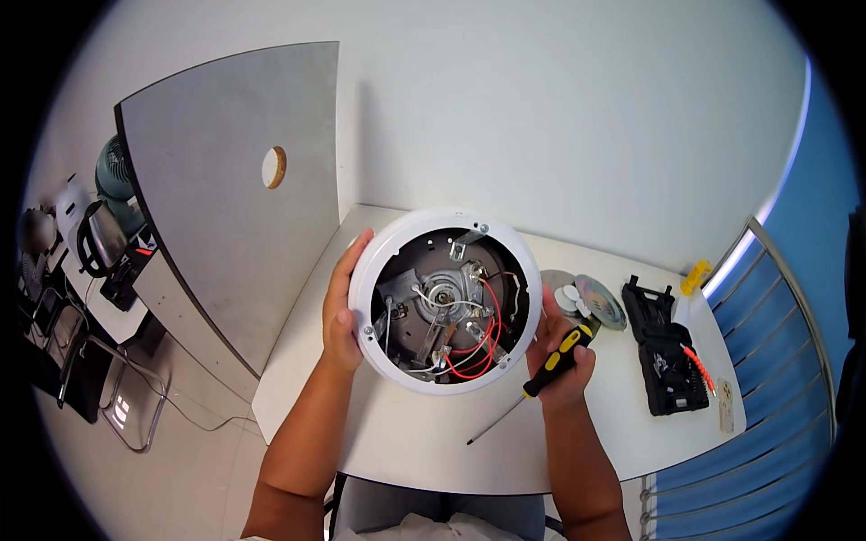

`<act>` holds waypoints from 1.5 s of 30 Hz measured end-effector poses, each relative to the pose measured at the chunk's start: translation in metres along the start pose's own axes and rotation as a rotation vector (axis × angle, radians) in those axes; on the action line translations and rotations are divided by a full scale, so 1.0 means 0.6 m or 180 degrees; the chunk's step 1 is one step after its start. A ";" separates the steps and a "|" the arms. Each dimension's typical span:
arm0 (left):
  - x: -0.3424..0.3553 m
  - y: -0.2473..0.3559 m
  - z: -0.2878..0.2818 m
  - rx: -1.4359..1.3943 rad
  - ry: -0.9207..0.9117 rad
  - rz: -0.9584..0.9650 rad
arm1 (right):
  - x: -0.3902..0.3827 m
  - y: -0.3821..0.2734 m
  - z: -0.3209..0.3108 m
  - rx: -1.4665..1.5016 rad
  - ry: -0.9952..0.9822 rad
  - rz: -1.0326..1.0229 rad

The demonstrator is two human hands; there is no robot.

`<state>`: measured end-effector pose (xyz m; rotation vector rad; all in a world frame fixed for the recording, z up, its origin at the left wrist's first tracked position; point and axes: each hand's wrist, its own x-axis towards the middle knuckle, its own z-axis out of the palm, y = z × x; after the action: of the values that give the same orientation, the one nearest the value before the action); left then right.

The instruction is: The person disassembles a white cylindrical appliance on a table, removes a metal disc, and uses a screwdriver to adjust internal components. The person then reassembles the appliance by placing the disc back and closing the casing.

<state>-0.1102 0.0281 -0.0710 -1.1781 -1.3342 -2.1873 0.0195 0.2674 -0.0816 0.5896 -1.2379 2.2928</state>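
A round white housing [364,290] is held up over the table, its open side facing me. Inside it show red and white wires [487,347], metal brackets and a coiled part at the centre. My left hand [341,316] is closed around the housing's left rim. At the right rim, my right hand [566,386] supports the housing with its fingers, partly hidden behind it. That same hand also grips a screwdriver [557,362] with a black and yellow handle, its shaft slanting down to the left, tip apart from the housing.
Shiny discs [603,303] with small white round parts lie right of the housing. Beyond sits an open black tool case [672,374] with an orange flexible shaft [698,368]. A grey partition [225,108] borders the table [406,442] on the left, a metal railing [816,334] on the right.
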 end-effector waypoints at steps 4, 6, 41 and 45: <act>0.002 0.002 0.003 0.0055 -0.0016 -0.0018 | -0.004 -0.012 0.000 -0.0041 0.0144 0.0173; 0.002 0.001 0.006 0.0012 -0.0013 -0.0028 | -0.005 -0.015 -0.004 -0.0024 0.0120 0.0236; 0.004 -0.014 -0.030 -0.0114 -0.0098 -0.0291 | -0.006 -0.021 0.016 -0.0117 -0.0215 0.0356; 0.000 -0.034 -0.043 0.0522 -0.0070 -0.0005 | -0.007 -0.019 0.015 -0.0176 -0.0208 0.0333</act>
<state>-0.1355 0.0164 -0.0888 -1.1424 -1.4922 -2.0273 0.0310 0.2646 -0.0721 0.5976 -1.3888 2.3325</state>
